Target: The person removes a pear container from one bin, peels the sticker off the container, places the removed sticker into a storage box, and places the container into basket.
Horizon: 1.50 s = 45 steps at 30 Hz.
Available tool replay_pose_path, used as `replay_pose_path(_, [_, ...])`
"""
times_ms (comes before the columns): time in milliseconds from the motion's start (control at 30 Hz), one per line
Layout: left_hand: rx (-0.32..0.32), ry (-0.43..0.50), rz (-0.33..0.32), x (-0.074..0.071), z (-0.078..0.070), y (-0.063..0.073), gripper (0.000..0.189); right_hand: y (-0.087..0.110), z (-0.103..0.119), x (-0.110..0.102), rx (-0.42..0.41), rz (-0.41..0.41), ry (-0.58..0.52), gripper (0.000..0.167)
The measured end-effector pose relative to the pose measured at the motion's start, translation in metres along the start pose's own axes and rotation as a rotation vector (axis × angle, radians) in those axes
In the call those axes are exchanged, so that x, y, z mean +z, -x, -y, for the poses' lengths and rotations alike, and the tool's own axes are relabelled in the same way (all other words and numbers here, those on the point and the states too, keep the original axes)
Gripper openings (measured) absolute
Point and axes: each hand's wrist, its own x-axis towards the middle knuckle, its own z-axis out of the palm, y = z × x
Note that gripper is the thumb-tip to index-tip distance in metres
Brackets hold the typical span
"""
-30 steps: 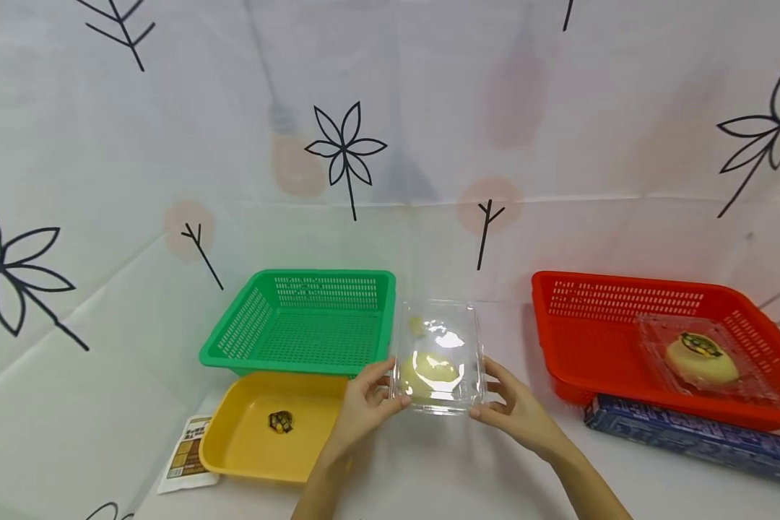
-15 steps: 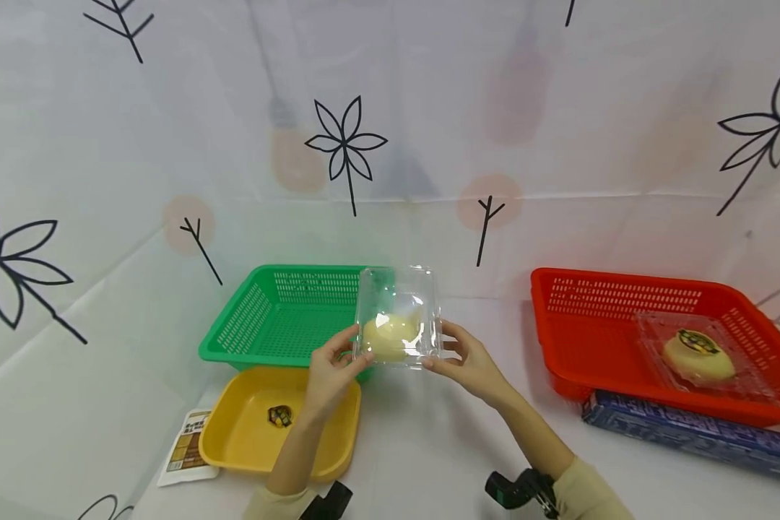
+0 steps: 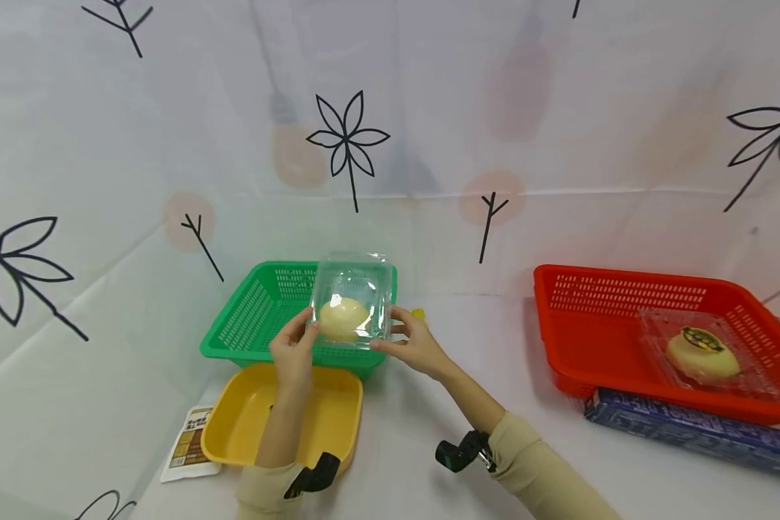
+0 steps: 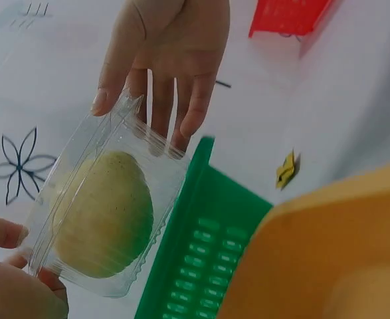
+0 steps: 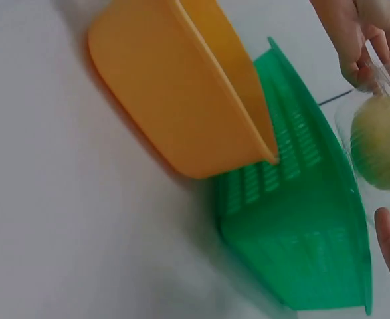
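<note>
A clear plastic clamshell box (image 3: pixel 352 300) hangs over the green basket (image 3: pixel 247 347), tilted toward the head camera. Inside it lies a pale yellow, rounded, fruit-like thing (image 4: pixel 105 212) with fine specks. My left hand (image 3: pixel 292 354) pinches the box's left edge near its lower corner, thumb on the front. At the opposite edge, my right hand (image 3: pixel 421 345) grips the lower right corner between thumb and fingers. The box looks closed in the left wrist view. Part of the basket's floor is hidden behind the box.
In front of the green basket stands a yellow basin (image 3: pixel 331 412), partly under my left forearm. A white printed packet (image 3: pixel 191 448) lies left of it. The red basket (image 3: pixel 559 347) holds another boxed yellow thing (image 3: pixel 702 354) with a dark label; a long blue box (image 3: pixel 689 433) lies before it. A small yellow piece (image 4: pixel 286 171) lies on the table.
Both hands have carried the clear box left and away from me, from beside the green basket to over it. A small yellow piece behind it has come into view.
</note>
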Motion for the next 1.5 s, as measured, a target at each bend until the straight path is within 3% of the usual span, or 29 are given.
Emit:
replay_pose_path(133, [0.005, 0.027, -0.093, -0.010, 0.003, -0.014, 0.032, -0.014, 0.001, 0.015, 0.021, 0.026, 0.044, 0.075])
replay_pose_path(300, [0.019, -0.011, -0.146, -0.026, 0.004, -0.039, 0.031, -0.039, 0.003, 0.029, 0.038, 0.074, 0.074, 0.072])
replay_pose_path(400, [-0.004, -0.049, -0.177, -0.037, 0.005, -0.053, 0.029, -0.052, 0.003, 0.037, 0.103, 0.118, 0.058, 0.071])
replay_pose_path(633, [-0.046, -0.080, -0.250, -0.060, 0.007, -0.074, 0.030, -0.072, 0.004, 0.061, 0.230, 0.167, -0.132, 0.073])
replay_pose_path(733, [-0.061, -0.081, -0.276, -0.070, 0.010, -0.083, 0.029, -0.080, 0.003, 0.068, 0.273, 0.210, -0.166, 0.078])
replay_pose_path(967, [-0.142, -0.074, -0.250, -0.089, 0.011, -0.094, 0.027, -0.094, 0.001, 0.076, 0.352, 0.265, -0.289, 0.078])
replay_pose_path(1100, [-0.169, -0.096, -0.246, -0.095, 0.011, -0.095, 0.025, -0.098, -0.001, 0.081, 0.375, 0.271, -0.302, 0.076])
replay_pose_path(1200, [-0.180, -0.154, -0.251, -0.098, 0.010, -0.095, 0.027, -0.099, -0.004, 0.084, 0.393, 0.284, -0.275, 0.075])
replay_pose_path(1333, [-0.177, -0.313, -0.232, -0.100, 0.008, -0.093, 0.034, -0.098, -0.006, 0.086, 0.417, 0.297, -0.246, 0.073])
replay_pose_path(1500, [-0.097, -0.516, -0.201, -0.099, 0.013, -0.091, 0.033, -0.096, -0.008, 0.087, 0.454, 0.279, -0.209, 0.073])
